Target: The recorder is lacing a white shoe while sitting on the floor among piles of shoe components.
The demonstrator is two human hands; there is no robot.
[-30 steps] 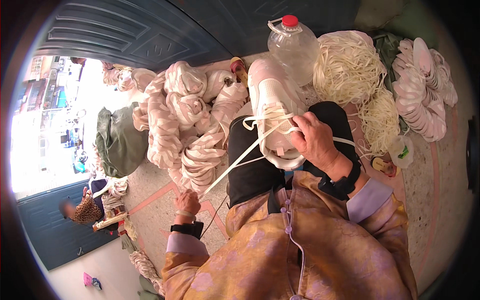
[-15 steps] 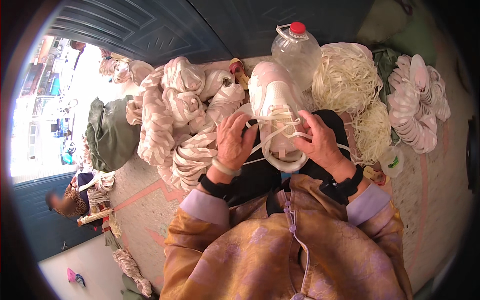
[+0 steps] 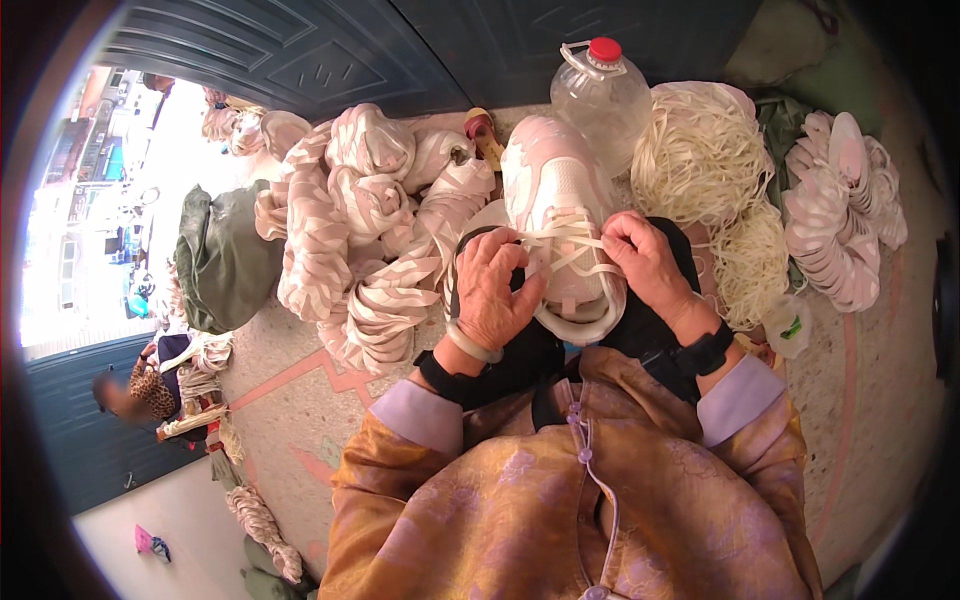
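Shoe (image 3: 555,175) — heel edge between legs (image 3: 525,362) | left grip (image 3: 490,295), right grip (image 3: 652,270): pinching lace (image 3: 562,235) | gap between them

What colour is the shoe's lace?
The lace is creamy white, showing best in the head view.

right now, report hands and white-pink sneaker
Left bare hand at flat cream shoelace, grip unclear; right bare hand pinching it. Sneaker upright, toe pointing away. Clear plastic jug beyond it.

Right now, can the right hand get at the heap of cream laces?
Probably yes, once freed: the right hand seems to pinch a lace on the shoe. The heap of cream laces lies uncovered past the right knee.
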